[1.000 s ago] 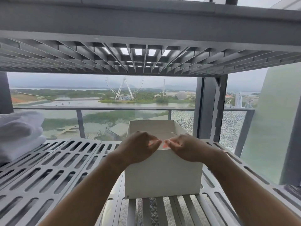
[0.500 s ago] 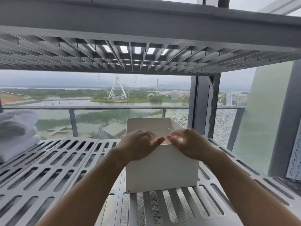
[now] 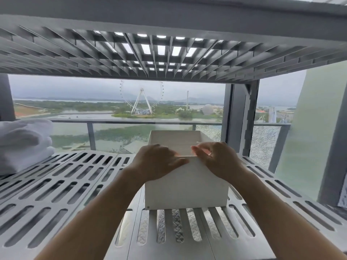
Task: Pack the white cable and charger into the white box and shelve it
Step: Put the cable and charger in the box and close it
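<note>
Setting: a grey slotted shelf (image 3: 62, 184) beneath a second slotted tier (image 3: 150, 53), in front of a window (image 3: 112, 109) that looks over a glass balcony railing (image 3: 120, 136) to water, green land and a Ferris wheel (image 3: 141, 98). The left hand (image 3: 156, 162) lies curled against the near left top corner of the white box (image 3: 187, 184), fingers (image 3: 176, 162) bent over the front face just below the rim. The right hand (image 3: 218, 160) is closed on the near rim at the right, thumb and fingertips pinched together above the edge; a thin white strand beside them may be the cable, though it is too small to tell. Both forearms reach up from the lower frame corners, wrists level. The box stands upright and open-topped on the shelf, right of centre; its contents are hidden by the front wall. Folded white towels (image 3: 22, 143) sit at the shelf's far left, well apart from the box.
</note>
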Demonstrator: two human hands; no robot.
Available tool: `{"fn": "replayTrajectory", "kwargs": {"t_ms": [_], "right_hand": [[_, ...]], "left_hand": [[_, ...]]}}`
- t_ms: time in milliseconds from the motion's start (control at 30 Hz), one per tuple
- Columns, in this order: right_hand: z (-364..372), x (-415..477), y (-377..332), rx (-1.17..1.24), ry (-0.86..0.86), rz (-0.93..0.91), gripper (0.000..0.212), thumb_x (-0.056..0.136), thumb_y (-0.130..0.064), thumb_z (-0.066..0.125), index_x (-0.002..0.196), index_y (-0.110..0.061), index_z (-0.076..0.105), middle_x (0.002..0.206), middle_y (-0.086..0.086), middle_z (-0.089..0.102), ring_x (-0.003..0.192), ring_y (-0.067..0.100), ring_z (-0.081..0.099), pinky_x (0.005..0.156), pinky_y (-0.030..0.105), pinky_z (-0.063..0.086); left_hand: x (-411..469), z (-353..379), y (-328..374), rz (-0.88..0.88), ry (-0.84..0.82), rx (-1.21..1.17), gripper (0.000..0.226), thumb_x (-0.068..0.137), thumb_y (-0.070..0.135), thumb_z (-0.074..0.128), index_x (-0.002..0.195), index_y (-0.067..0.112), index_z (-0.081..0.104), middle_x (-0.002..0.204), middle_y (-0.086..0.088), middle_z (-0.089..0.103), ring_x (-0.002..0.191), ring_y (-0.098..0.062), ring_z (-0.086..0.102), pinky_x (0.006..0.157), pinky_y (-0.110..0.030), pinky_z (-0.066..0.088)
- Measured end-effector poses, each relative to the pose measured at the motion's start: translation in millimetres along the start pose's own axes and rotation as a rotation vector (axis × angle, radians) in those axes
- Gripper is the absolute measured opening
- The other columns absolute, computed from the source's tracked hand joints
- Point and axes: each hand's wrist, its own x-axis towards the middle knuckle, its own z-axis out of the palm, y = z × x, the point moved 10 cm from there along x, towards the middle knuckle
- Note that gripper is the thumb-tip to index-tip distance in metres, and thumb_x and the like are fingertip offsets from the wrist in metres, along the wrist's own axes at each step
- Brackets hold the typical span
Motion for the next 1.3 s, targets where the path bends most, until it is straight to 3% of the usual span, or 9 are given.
{"fn": "replayTrajectory", "kwargs": {"t_ms": [133,333,533,600,667,800,900,1033,1300], "right_hand": [[-1.5,-1.4,-7.9,0.106,-0.048,-0.044,0.055,0.079,-0.067,0.038,0.093,-0.024,0.070,0.093,-0.003,0.073,0.082,0.016,0.066,0.075,0.034,0.052],[1.7,-9.8,-11.8,0.077,-0.072,-0.096,0.032,0.071,-0.056,0.066,0.091,-0.031,0.068,0.095,-0.011,0.069,0.082,0.011,0.061,0.068,0.027,0.045],[2.4,-19.9,-17.5,-0.098,-0.066,-0.168,0.038,0.067,-0.055,0.068,0.093,-0.029,0.064,0.088,-0.005,0.068,0.080,0.019,0.060,0.068,0.027,0.032],[-0.2,-22.1,-15.0,-0.071,-0.061,-0.156,0.040,0.066,-0.051,0.071,0.097,-0.027,0.062,0.092,-0.004,0.069,0.082,0.020,0.060,0.072,0.028,0.036],[-3.3,-23.9,-11.0,-0.034,-0.033,-0.140,0.045,0.066,-0.050,0.072,0.102,-0.026,0.061,0.096,-0.003,0.069,0.084,0.020,0.061,0.078,0.030,0.038],[-3.9,-28.1,-7.8,-0.032,0.040,-0.116,0.044,0.067,-0.051,0.071,0.103,-0.028,0.060,0.097,-0.003,0.068,0.088,0.020,0.058,0.080,0.030,0.028],[0.1,-31.4,-11.2,-0.065,0.052,-0.144,0.042,0.068,-0.051,0.069,0.101,-0.028,0.057,0.096,-0.003,0.066,0.090,0.022,0.055,0.080,0.031,0.025],[5.7,-34.7,-11.0,-0.152,0.021,-0.155,0.057,0.058,-0.055,0.072,0.103,-0.027,0.051,0.099,-0.002,0.062,0.092,0.023,0.051,0.080,0.034,0.024],[5.5,-28.2,-10.3,-0.208,-0.036,-0.042,0.054,0.056,-0.057,0.076,0.089,-0.023,0.050,0.084,-0.005,0.057,0.082,0.019,0.049,0.072,0.030,0.023]], "left_hand": [[-19.4,-13.3,1.0,0.007,0.197,-0.074,0.036,0.083,0.057,0.050,0.101,0.029,0.063,0.110,0.011,0.065,0.100,-0.016,0.057,0.078,-0.029,0.043],[-31.5,-10.6,14.7,-0.060,0.186,-0.061,0.037,0.084,0.043,0.057,0.118,0.032,0.053,0.117,0.008,0.064,0.107,-0.020,0.056,0.099,-0.042,0.027],[-30.9,-14.7,15.5,-0.155,0.155,-0.038,0.044,0.068,0.051,0.068,0.107,0.035,0.054,0.108,0.010,0.067,0.098,-0.020,0.060,0.083,-0.032,0.033],[-31.7,-16.0,15.7,-0.171,0.168,-0.027,0.042,0.067,0.050,0.070,0.103,0.034,0.054,0.105,0.010,0.067,0.096,-0.020,0.060,0.079,-0.031,0.033],[-31.8,-15.9,16.9,-0.175,0.176,-0.021,0.041,0.068,0.048,0.070,0.103,0.033,0.054,0.106,0.010,0.066,0.098,-0.019,0.058,0.081,-0.032,0.031],[-31.1,-11.9,21.7,-0.198,0.173,-0.011,0.044,0.073,0.043,0.070,0.112,0.032,0.053,0.109,0.007,0.061,0.105,-0.020,0.052,0.093,-0.039,0.027],[-33.3,-9.4,23.4,-0.200,0.173,0.022,0.047,0.074,0.043,0.068,0.116,0.035,0.048,0.106,0.006,0.060,0.102,-0.021,0.052,0.088,-0.038,0.026],[-35.0,-5.0,24.5,-0.137,0.128,0.097,0.065,0.064,0.049,0.074,0.118,0.034,0.042,0.108,0.006,0.057,0.102,-0.020,0.050,0.080,-0.036,0.025],[-35.5,-11.6,20.5,-0.145,0.179,0.004,0.064,0.057,0.048,0.079,0.109,0.025,0.049,0.110,0.004,0.062,0.101,-0.021,0.054,0.082,-0.034,0.028]]}}
